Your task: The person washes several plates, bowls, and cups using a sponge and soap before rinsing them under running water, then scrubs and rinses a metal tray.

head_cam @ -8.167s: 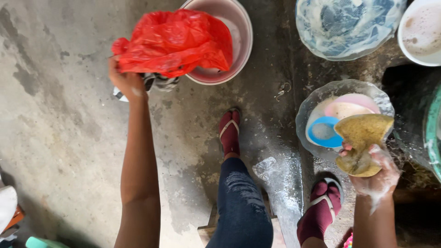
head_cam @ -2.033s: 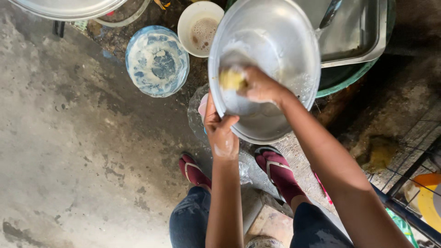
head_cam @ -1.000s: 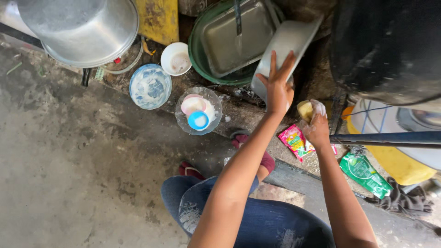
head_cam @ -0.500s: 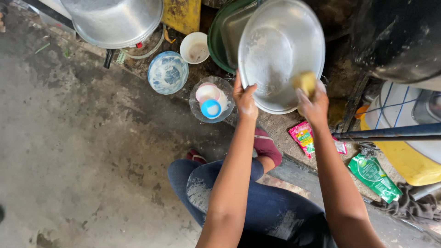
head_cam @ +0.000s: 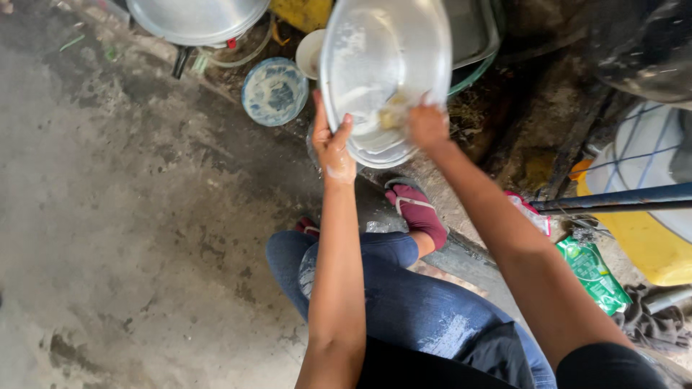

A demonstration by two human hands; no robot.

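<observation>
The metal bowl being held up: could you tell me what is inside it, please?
Inside the metal bowl: soapy streaks and a sponge pressed by the right hand. The hand partly covers the sponge.

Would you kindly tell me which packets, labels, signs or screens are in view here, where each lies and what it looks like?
Green sachet: flat on the ground at the right, below the yellow container; rectangular, green with pale markings.
Pink-red sachet: on the ground by the right forearm, partly hidden; small, pink, red and white.
No signs or screens in view.
</observation>
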